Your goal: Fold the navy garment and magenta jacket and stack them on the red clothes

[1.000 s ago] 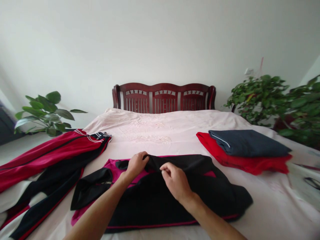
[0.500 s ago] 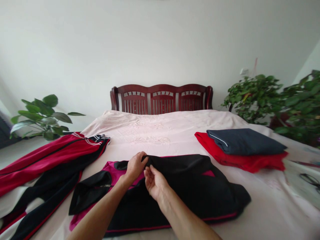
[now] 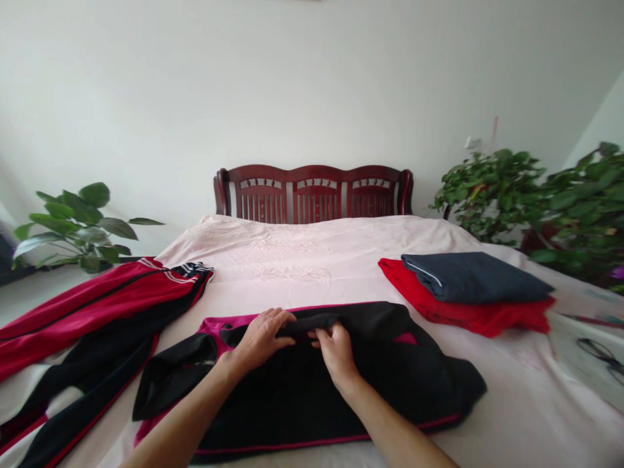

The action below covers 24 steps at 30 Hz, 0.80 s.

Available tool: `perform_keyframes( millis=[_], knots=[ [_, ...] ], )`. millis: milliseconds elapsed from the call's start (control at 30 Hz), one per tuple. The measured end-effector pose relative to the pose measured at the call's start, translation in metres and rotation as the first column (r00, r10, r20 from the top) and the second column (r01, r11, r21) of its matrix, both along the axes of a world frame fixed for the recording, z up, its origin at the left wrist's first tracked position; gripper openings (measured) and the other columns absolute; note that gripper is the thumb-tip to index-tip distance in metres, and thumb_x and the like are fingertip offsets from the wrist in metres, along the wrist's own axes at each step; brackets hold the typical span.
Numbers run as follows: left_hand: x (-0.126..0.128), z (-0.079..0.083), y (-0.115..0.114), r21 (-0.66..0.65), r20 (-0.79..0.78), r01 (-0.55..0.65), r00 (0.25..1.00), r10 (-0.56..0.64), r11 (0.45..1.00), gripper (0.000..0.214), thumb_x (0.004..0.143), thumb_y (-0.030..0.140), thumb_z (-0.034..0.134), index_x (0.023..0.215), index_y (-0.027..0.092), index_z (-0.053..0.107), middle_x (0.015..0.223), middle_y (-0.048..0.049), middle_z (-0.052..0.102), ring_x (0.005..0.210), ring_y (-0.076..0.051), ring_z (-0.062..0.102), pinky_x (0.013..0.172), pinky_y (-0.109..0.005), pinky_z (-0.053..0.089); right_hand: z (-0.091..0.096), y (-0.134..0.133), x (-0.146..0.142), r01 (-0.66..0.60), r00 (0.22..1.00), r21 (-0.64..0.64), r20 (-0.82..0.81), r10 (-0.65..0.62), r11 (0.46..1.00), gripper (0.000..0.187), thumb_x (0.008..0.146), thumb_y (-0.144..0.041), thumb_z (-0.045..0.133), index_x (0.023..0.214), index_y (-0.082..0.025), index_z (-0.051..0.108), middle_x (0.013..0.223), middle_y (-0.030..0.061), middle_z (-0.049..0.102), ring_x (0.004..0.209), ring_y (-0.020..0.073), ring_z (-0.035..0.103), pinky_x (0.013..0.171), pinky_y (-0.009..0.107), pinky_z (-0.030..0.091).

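A black and magenta jacket (image 3: 292, 403) lies spread sideways on the bed in front of me, with magenta piping along its near edge. My left hand (image 3: 266, 335) grips the black fabric at its upper edge, fingers over the top and thumb on the near side. Just to the right, my right hand (image 3: 336, 351) pinches the same edge between thumb and fingers. A short stretch of raised black cloth runs between the two hands. The fingertips are partly hidden in the folds.
Red, black and white track pants (image 3: 112, 325) lie at the left. On the right, a folded dark grey garment (image 3: 482, 276) rests on a folded red one (image 3: 487, 317). Glasses (image 3: 602, 354) lie at the far right. Beyond the pink bedsheet (image 3: 292, 253) stands a wooden headboard (image 3: 314, 192), with plants either side.
My right hand has moved right along the jacket's upper edge, away from my left hand, and turned from palm-up to a pinch. My left hand has shifted slightly toward me.
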<state>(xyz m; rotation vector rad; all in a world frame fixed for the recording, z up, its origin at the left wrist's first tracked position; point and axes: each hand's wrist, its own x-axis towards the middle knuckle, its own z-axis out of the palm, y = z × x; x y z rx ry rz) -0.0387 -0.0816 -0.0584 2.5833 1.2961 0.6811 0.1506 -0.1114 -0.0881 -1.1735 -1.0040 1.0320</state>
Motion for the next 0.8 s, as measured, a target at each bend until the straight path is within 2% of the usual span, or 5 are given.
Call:
perform_keyframes(
  millis=[300, 433, 567, 667, 800],
  knots=[
    [-0.002, -0.012, -0.014, 0.075, -0.111, -0.103, 0.988, 0.111, 0.992, 0.025, 0.07, 0.002, 0.046, 0.082, 0.022, 0.054, 0.084, -0.0012, 0.058, 0.082, -0.019, 0.052, 0.075, -0.031, 0.037, 0.002, -0.079, 0.008, -0.341, 0.937, -0.252, -0.17, 0.306, 0.905, 0.033, 0.068, -0.028, 0.061, 0.099, -0.016, 0.057, 0.102, 0.0109, 0.071, 0.086, 0.0223, 0.07, 0.064, 0.031, 0.057],
    [-0.003, -0.01, -0.02, 0.041, -0.089, -0.046, 0.995, 0.05, 0.998, 0.03, 0.064, 0.001, 0.044, 0.082, 0.023, 0.055, 0.09, -0.0015, 0.058, 0.089, -0.019, 0.053, 0.079, -0.031, 0.038, 0.021, -0.093, 0.037, -0.359, 0.886, -0.316, 0.179, 0.427, 0.878, 0.029, 0.073, -0.021, 0.047, 0.097, -0.017, 0.063, 0.078, 0.0032, 0.069, 0.062, 0.0159, 0.065, 0.048, 0.024, 0.047],
    [-0.006, 0.002, -0.026, -0.144, -0.054, 0.028, 0.998, -0.036, 0.989, 0.036, 0.061, 0.001, 0.044, 0.083, 0.023, 0.061, 0.097, -0.0016, 0.061, 0.098, -0.018, 0.057, 0.088, -0.03, 0.041, 0.045, -0.078, 0.056, -0.184, 0.791, -0.049, 0.585, 0.178, 0.982, 0.028, 0.082, -0.019, 0.04, 0.084, -0.02, 0.068, 0.082, 0.003, 0.071, 0.073, 0.0156, 0.067, 0.068, 0.029, 0.053],
    [-0.002, 0.006, -0.039, -0.212, -0.028, 0.07, 0.997, -0.078, 0.975, 0.032, 0.074, 0.007, 0.046, 0.093, 0.025, 0.065, 0.108, -0.0021, 0.062, 0.103, -0.017, 0.059, 0.094, -0.03, 0.043, 0.045, -0.066, 0.058, -0.227, 0.596, 0.189, 0.803, -0.017, 0.956, 0.035, 0.09, -0.025, 0.042, 0.115, -0.023, 0.067, 0.122, 0.007, 0.068, 0.117, 0.0216, 0.059, 0.104, 0.04, 0.043],
    [-0.002, -0.005, -0.055, -0.122, -0.121, -0.062, 0.991, 0.047, 0.991, 0.03, 0.092, 0.03, 0.048, 0.12, 0.031, 0.059, 0.13, -0.0039, 0.057, 0.12, -0.023, 0.054, 0.107, -0.044, 0.035, 0.024, -0.062, 0.06, -0.438, 0.188, -0.047, 0.972, 0.142, 0.898, 0.052, 0.093, -0.041, 0.051, 0.143, -0.029, 0.049, 0.154, 0.006, 0.042, 0.144, 0.0293, 0.033, 0.117, 0.055, 0.023]
  ],
)
